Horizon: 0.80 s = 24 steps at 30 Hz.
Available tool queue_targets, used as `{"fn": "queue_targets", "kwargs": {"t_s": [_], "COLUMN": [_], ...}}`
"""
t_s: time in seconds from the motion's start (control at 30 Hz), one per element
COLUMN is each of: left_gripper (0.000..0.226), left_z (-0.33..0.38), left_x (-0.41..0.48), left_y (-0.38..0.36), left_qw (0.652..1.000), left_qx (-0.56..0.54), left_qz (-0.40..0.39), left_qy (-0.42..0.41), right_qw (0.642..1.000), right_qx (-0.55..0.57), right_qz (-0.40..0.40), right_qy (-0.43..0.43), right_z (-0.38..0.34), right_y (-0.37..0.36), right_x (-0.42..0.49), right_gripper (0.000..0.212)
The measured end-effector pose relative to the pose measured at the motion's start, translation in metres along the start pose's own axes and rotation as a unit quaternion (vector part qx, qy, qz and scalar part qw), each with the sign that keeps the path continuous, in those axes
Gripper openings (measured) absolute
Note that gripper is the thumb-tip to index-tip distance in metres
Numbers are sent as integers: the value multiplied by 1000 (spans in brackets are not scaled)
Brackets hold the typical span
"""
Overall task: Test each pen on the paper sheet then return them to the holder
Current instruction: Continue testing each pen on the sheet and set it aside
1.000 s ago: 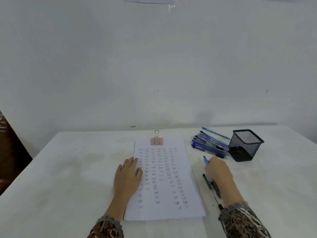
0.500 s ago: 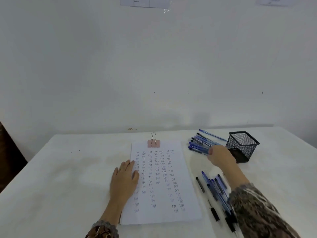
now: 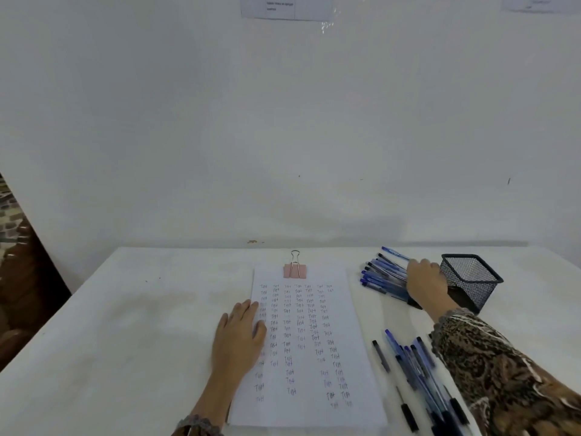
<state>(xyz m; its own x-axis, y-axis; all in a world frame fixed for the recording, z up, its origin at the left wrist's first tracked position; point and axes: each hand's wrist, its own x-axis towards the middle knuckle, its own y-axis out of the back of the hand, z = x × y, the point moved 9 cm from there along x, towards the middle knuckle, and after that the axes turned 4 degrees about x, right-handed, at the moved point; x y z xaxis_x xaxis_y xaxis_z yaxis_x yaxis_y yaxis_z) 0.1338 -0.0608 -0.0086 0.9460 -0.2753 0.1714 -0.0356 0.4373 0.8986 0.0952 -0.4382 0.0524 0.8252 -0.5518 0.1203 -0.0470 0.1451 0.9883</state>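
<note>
Left hand [image 3: 240, 336] lies flat on the left edge of the paper sheet [image 3: 309, 413], fingers straight and close together. Right hand [image 3: 426, 284] rests on the far pen pile [image 3: 382, 276], just beside the black mesh holder [image 3: 471, 278]. Its fingers bend downward; whether they pinch a pen cannot be told. A 2nd pen group [image 3: 415, 369] lies right of the sheet.

A white table [image 3: 125, 341] stands against a plain white wall [image 3: 283, 121]. Near the table's far edge lies a pink binder clip with silver wire handles [image 3: 295, 269]. High above the table, a printed white notice [image 3: 286, 6] is stuck to the wall. Left of the table is a brown patterned surface [image 3: 19, 278], too blurred to identify.
</note>
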Motion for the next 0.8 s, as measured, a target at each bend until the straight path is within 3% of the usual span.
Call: {"fn": "queue_targets", "kwargs": {"t_s": [0.1,0.23,0.33,0.4,0.47,0.5,0.53,0.63,0.67,0.73,0.8], "left_gripper": [77,49,47,49,50,51,55,87,90,80,70], "left_z": [0,0,0,-1,-2,-2,-2,-1,-2,-2,-2], "left_x": [0,0,0,1,2,2,2,1,1,1,0], "left_y": [1,0,1,0,-2,-3,-3,-3,-3,-3,-3], "left_qw": [1000,1000,1000,1000,1000,1000,1000,1000,1000,1000,1000], "left_qx": [-7,1,0,2,3,5,2,-6,-4,0,7], "left_qz": [3,-5,-4,-4,-5,-5,-4,3,4,1,-9], "left_qy": [0,3,1,0,0,0,0,-3,-3,1,4], "right_qw": [1000,999,999,994,952,901,822,506,429,313,236], "right_qx": [-15,-2,38,108,305,433,567,845,879,917,938], "right_qz": [-16,-38,-19,32,37,20,-14,-151,-195,-242,-244], "right_qy": [5,2,-14,-16,-16,-24,-43,-79,-70,-52,-74], "right_z": [-3,-2,-1,-2,-7,-14,-24,-75,-94,-121,-131], "right_y": [-3,-6,5,20,28,29,27,15,13,9,-8], "right_x": [4,11,12,15,16,14,8,-25,-39,-61,-72], "right_gripper": [32,31,29,26,27,26,22,28,24,9,50]}}
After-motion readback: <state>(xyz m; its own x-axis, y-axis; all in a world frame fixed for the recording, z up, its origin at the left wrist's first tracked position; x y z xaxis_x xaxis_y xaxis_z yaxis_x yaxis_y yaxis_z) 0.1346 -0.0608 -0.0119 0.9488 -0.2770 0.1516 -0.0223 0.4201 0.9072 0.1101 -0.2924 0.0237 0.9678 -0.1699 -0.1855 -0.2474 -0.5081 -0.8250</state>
